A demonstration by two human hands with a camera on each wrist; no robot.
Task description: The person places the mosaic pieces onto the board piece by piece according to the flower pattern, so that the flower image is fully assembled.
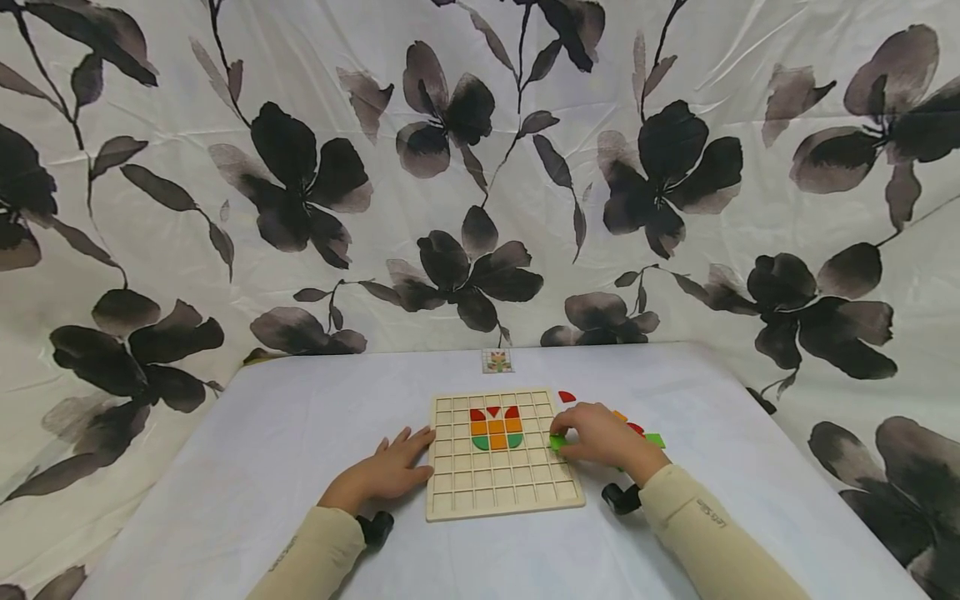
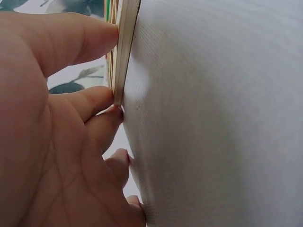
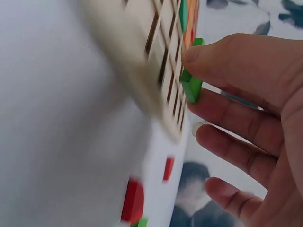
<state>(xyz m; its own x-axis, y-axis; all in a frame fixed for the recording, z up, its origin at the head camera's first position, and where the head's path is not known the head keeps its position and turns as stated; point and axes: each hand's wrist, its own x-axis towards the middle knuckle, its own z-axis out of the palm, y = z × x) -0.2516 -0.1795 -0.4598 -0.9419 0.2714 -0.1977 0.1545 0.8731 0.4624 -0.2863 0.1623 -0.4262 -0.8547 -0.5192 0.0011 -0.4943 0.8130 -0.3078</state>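
A wooden grid board (image 1: 457,492) lies on the white table, with red, orange and green tiles (image 1: 497,427) set together in its upper middle cells. My left hand (image 1: 386,471) rests at the board's left edge; in the left wrist view its thumb and fingertips touch the wooden rim (image 2: 124,52). Over the board's right edge, my right hand (image 1: 603,437) pinches a light green tile (image 3: 191,85) between thumb and index finger. The other fingers of that hand stay loosely bent, as the right wrist view shows.
Loose tiles lie right of the board: a red quarter-round tile (image 1: 567,397) near its upper corner, and a green tile (image 1: 655,440) among others partly hidden behind my right hand. A small patterned card (image 1: 497,361) sits at the table's back edge, before a floral cloth (image 1: 450,192).
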